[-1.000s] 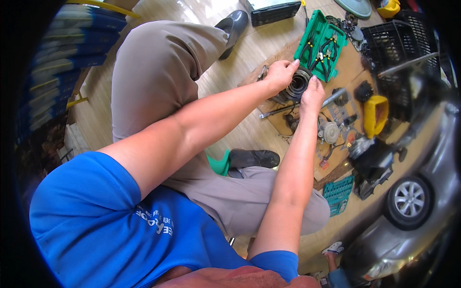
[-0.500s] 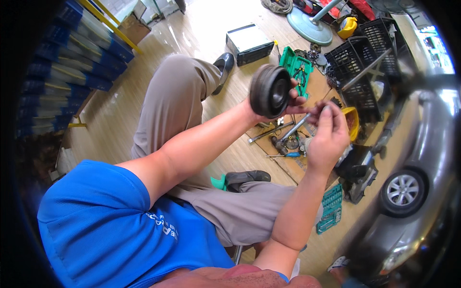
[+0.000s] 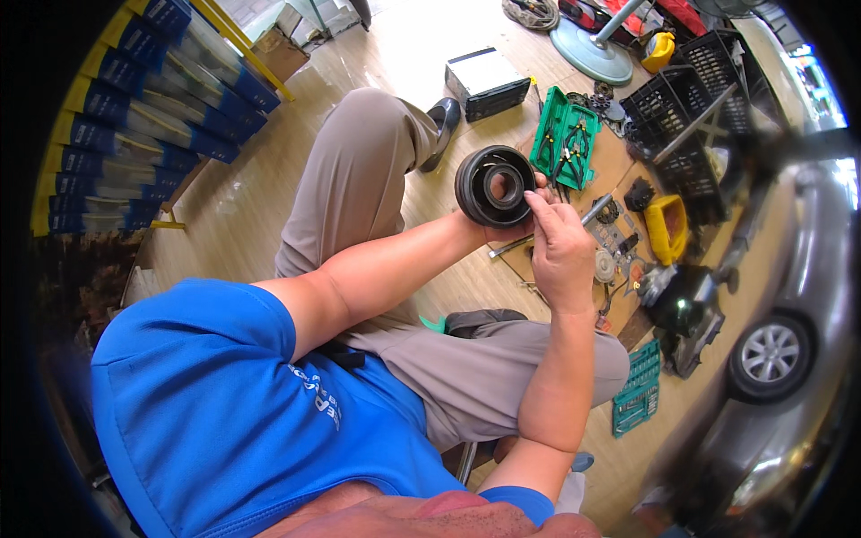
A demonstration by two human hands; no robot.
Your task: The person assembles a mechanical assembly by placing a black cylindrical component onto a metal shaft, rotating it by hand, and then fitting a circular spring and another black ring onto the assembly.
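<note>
A black, round grooved pulley [image 3: 470,199] with an open centre faces up toward me. My left hand [image 3: 504,233] holds it from below and behind, and its fingers curl around the far right side. Through the centre hole some skin of that hand shows. My right hand [image 3: 563,255] is at the pulley's right rim, thumb and fingers pressed together against the edge. Whatever small thing may be between those fingertips is hidden. Beyond the hands lies an open green tool case [image 3: 565,143] with pliers inside.
Loose parts and a metal bar lie on brown cardboard [image 3: 619,193] beside a yellow container [image 3: 665,229]. Black crates [image 3: 682,125] stand behind. A teal socket set [image 3: 637,390] lies near my knee, a grey car [image 3: 771,430] at right. A black-and-white box [image 3: 487,82] sits farther away.
The pulley has tilted so its hollow face turns up toward me. My right hand has moved left, from apart from the pulley to its rim. The whole view has shifted slightly.
</note>
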